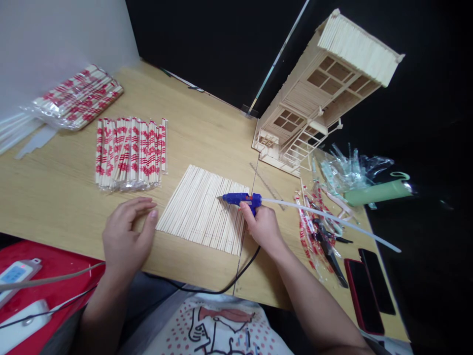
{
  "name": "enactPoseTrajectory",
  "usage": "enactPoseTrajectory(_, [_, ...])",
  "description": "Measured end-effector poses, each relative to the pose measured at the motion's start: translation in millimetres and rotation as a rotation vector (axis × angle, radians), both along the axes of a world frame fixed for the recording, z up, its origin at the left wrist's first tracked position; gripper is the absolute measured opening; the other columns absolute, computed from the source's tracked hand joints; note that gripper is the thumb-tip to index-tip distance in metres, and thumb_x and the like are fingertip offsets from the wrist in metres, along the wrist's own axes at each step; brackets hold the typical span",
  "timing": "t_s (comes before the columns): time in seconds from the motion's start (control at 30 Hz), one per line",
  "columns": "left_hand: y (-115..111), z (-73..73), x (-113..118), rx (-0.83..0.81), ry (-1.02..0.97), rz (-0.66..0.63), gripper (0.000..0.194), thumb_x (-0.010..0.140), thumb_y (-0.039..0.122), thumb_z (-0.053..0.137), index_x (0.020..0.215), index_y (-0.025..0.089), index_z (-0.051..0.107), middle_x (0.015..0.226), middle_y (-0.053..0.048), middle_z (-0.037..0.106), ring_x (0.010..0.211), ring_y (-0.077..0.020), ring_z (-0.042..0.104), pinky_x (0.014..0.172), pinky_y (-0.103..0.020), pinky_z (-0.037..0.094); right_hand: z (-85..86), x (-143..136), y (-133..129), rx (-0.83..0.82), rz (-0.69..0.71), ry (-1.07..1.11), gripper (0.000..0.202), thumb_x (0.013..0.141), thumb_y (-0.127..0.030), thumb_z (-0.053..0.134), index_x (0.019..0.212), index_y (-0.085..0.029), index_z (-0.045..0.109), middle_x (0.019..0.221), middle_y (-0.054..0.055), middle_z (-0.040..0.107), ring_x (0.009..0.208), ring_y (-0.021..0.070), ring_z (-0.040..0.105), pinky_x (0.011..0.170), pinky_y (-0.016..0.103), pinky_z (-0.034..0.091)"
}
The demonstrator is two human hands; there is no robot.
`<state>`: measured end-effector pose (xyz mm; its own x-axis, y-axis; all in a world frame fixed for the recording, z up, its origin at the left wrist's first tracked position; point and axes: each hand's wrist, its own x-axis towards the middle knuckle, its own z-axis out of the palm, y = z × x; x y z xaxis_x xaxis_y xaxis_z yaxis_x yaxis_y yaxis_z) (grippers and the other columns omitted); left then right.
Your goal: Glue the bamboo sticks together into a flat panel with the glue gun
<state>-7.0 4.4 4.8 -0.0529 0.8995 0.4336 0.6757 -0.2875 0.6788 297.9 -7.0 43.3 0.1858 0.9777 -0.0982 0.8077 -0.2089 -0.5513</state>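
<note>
Right hand [264,224]: closed around the blue hot glue gun [242,198], with its tip pointing left over the stick mat; I can't tell if the tip touches it
Glue stick [332,217]: long and white, poking out of the back of the gun
Left hand [129,231]: holding nothing, fingers bent, a narrow gap between thumb and fingers, near the mat's left corner
Stick mat [203,209]: pale thin sticks side by side, flat on the wooden table [192,128], between the two hands
Wrapped chopsticks [131,153]: red and white, in a clear bag past the left hand, with another chopstick pack [79,96] behind
Stick house [314,88]: at the back right, with windows and a little ladder
Right side: red-printed wrappers [305,236], a green bottle [380,192] lying down, and a red-edged phone [364,296] beside a black phone [377,281]
</note>
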Motion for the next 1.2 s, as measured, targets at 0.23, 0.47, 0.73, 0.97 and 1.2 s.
enactPoseTrajectory(0.23, [0.1, 2.2, -1.2, -0.011, -0.001, -0.009, 0.012, 0.098, 0.032, 0.060, 0.104, 0.024, 0.066, 0.113, -0.009, 0.071, 0.112, -0.0287, 0.067, 0.104, -0.051, 0.051, 6.9, 1.7, -5.4, 0.005, -0.023, 0.017, 0.053, 0.098, -0.057, 0.047, 0.058, -0.024, 0.060, 0.042, 0.006, 0.056, 0.052, 0.0253, 0.066, 0.057, 0.030, 0.042])
enactPoseTrajectory(0.47, [-17.4, 11.6, 12.7, 0.055, -0.141, 0.027, 0.006, 0.097, 0.026, 0.060, 0.095, 0.023, 0.065, 0.096, -0.001, 0.069, 0.095, -0.0213, 0.068, 0.092, -0.042, 0.055, 10.1, 8.0, -17.9, -0.053, -0.157, 0.424, 0.068, 0.094, -0.075, 0.045, 0.061, -0.019, 0.064, 0.041, 0.003, 0.056, 0.039, 0.0170, 0.057, 0.047, 0.026, 0.042])
enactPoseTrajectory(0.73, [-75.3, 25.2, 132.8, -0.834, -0.719, -0.743, 0.032, 0.099, 0.050, 0.055, 0.107, 0.020, 0.065, 0.103, -0.007, 0.072, 0.092, -0.0206, 0.068, 0.080, -0.033, 0.055, 17.8, 0.1, -39.2, 0.115, -0.103, 0.457, 0.063, 0.099, -0.066, 0.046, 0.065, -0.016, 0.065, 0.051, 0.002, 0.060, 0.048, 0.0155, 0.056, 0.049, 0.025, 0.042])
enactPoseTrajectory(0.97, [-69.9, 24.7, 179.3, -0.758, -0.993, -0.728, 0.052, 0.098, 0.066, 0.050, 0.117, 0.019, 0.058, 0.117, -0.010, 0.065, 0.111, -0.0232, 0.059, 0.106, -0.040, 0.045, 31.3, 1.9, -56.6, 0.303, 0.067, 0.366, 0.038, 0.104, -0.045, 0.047, 0.098, -0.018, 0.073, 0.095, 0.010, 0.074, 0.094, 0.0261, 0.068, 0.087, 0.038, 0.053])
enactPoseTrajectory(1.2, [-76.8, 29.4, 197.7, -0.850, -1.132, -0.677, 0.052, 0.092, 0.070, 0.057, 0.090, 0.018, 0.054, 0.067, 0.003, 0.051, 0.056, -0.0101, 0.049, 0.055, -0.024, 0.044, 19.7, 16.7, -79.5, 0.137, -0.033, 0.798, 0.041, 0.102, -0.059, 0.050, 0.116, -0.023, 0.063, 0.070, -0.001, 0.059, 0.055, 0.0165, 0.055, 0.048, 0.027, 0.047])
